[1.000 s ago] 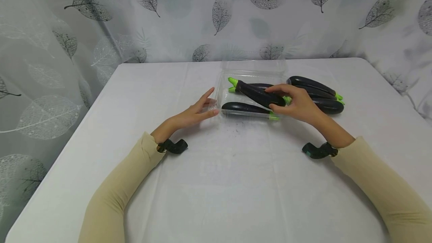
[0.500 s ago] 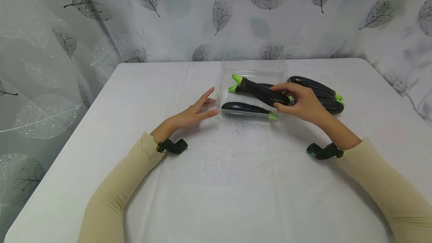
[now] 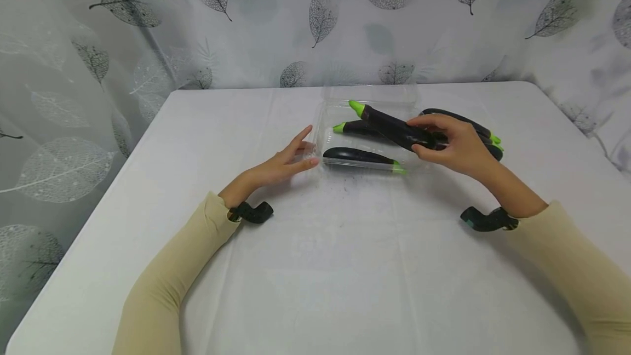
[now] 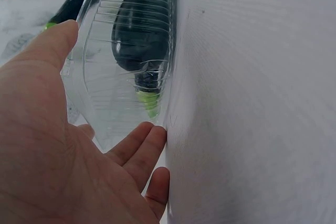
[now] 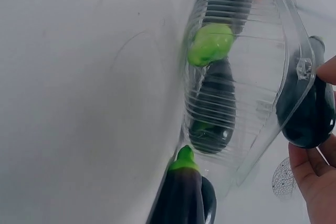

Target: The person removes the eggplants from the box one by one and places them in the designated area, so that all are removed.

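A dark purple eggplant (image 3: 389,126) with a green stem hangs tilted over a clear plastic container (image 3: 319,136), its stem end pointing up and left. My right hand (image 3: 458,144) grips it near its rounded end, thumb in front and fingers behind; the right wrist view shows that end (image 5: 307,121) beyond the container's rim. Inside lie two more eggplants, one along the front wall (image 3: 357,154) and one farther back (image 3: 360,129), partly covered by the held one. My left hand (image 3: 278,170) touches the container's left side with fingers extended.
Several eggplants (image 3: 460,117) lie on the white cloth to the right of the container, partly behind my right hand. The container's clear lid (image 3: 370,93) is folded back toward the table's far edge. A leaf-patterned curtain (image 3: 276,26) hangs behind the table (image 3: 305,267).
My right hand has moved right and slightly up with the eggplant, uncovering more of the eggplant at the back of the container. The left hand stays in place.
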`<control>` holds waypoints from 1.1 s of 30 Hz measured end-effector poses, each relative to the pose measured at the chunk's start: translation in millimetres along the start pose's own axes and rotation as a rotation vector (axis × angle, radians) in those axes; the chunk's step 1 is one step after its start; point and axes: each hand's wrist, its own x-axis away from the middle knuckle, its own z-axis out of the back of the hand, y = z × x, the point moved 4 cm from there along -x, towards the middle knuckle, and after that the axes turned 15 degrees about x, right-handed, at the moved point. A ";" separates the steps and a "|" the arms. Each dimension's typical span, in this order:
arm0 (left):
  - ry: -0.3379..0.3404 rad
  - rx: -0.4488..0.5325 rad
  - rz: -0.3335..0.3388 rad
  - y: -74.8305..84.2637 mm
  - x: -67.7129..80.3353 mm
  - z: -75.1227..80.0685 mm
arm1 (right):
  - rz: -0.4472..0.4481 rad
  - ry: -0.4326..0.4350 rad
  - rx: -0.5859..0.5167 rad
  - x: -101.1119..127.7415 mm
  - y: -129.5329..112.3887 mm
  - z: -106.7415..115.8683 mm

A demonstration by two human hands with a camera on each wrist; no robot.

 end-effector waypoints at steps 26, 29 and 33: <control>-0.002 0.000 0.001 -1.3 -0.8 -0.1 | 0.020 0.097 -0.110 16.8 8.9 12.6; -0.004 0.000 -0.003 -1.3 -0.7 -0.1 | 0.036 0.107 -0.124 19.2 10.6 14.3; -0.010 0.007 -0.008 -0.7 -0.2 0.1 | 0.032 0.114 -0.125 23.1 14.7 15.9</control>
